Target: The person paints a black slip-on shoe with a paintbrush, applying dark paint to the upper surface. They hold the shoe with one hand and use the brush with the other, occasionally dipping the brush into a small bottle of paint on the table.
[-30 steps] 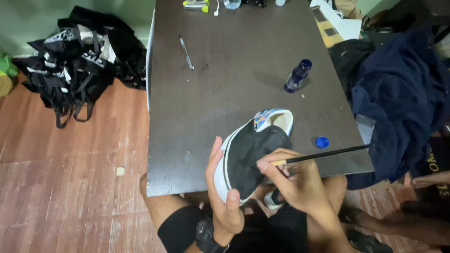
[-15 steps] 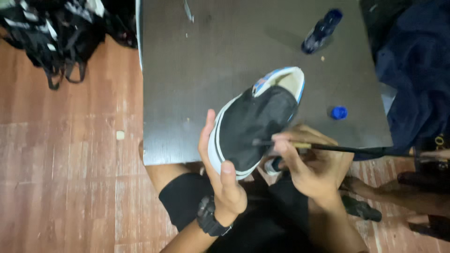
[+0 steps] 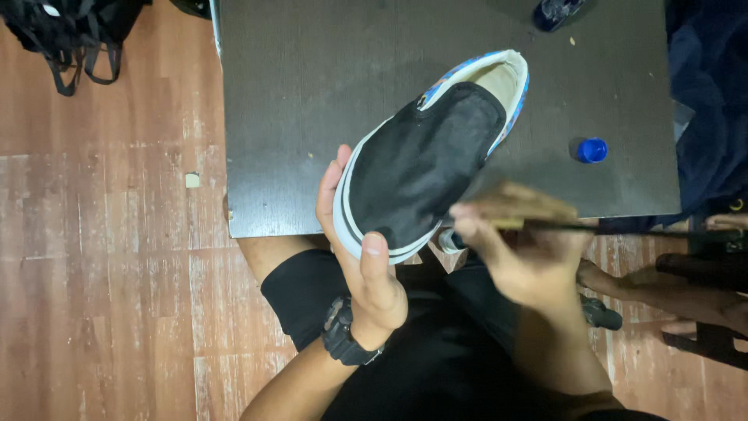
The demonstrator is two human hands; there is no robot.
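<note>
Compared with half a second back, the view has closed in and tilted down: the black slip-on shoe [image 3: 425,168] now fills mid-frame, and the dark bottle [image 3: 555,11] is cut off at the top edge. My left hand [image 3: 365,257] has kept its grip, cupped under the toe with the thumb lying over the white sole rim, heel pointing to the upper right above the dark surface [image 3: 296,101]. My right hand [image 3: 522,249] is motion-blurred, fingers pinched shut on a thin dark brush [image 3: 623,228] whose handle runs out to the right; the tip end sits just beside the shoe's lower right edge, though the blur hides whether it touches. I read this as mid-stroke along the side of the upper, shoe held steady. Edges: the surface's near edge crosses right under the toe, so the toe overhangs my lap. A small blue cap [image 3: 591,150] lies just right of the heel, apart from it. Open room lies on the bare surface at upper left; dark blue cloth [image 3: 713,117] crowds the right side, and another person's feet [image 3: 686,288] sit at lower right, near the brush handle.
</note>
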